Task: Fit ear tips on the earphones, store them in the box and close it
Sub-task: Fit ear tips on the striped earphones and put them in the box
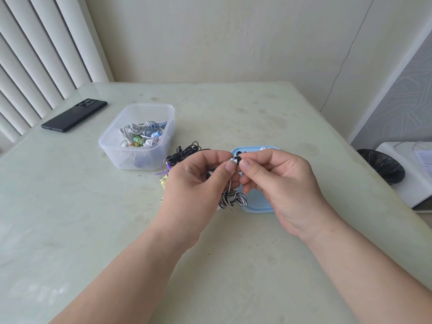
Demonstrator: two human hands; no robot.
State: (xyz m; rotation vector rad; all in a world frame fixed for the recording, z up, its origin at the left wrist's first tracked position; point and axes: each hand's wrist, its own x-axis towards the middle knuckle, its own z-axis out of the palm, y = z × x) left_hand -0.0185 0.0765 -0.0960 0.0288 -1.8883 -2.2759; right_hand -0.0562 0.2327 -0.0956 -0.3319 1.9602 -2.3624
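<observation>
Head view: two bare forearms in from bottom edge, hands meeting at centre of frame above pale green table [233, 108].
Left hand [196, 183]: fingers curled, thumb and forefinger pinching white earbud [231, 161] at its tip end.
Right hand [280, 181]: fingers curled, thumb and forefinger pinching small black ear tip [238, 159].
Ear tip vs earbud: touching, tip pressed against earbud end; seated or not, cannot tell.
Striped cable [232, 198]: black-and-white, wound in a tight bundle, hanging below left fingers, between the two hands; jack plug [229, 209] sticking out at bottom of bundle.
Blue lid [257, 208]: flat on table, centre right, mostly hidden behind right hand.
Spare ear tips [240, 152]: black, on lid's far left corner, just above the meeting fingertips in frame.
Clear box [149, 105]: open top, left of centre, well apart from both hands.
Stored earphones [142, 134]: white, blue and green tangle lying inside clear box.
Black cable pile [184, 152]: loose on table, between clear box and left hand.
Purple cable [166, 170]: on table just left of left hand, partly hidden by it.
Yellow bundle [163, 181]: just below purple cable, mostly behind left hand.
Phone [74, 115]: black, face down, upper left, near table's left edge.
Blinds [35, 54]: white vertical slats, upper left corner.
Bin [383, 166]: black liner, right edge of frame, off the table.
</observation>
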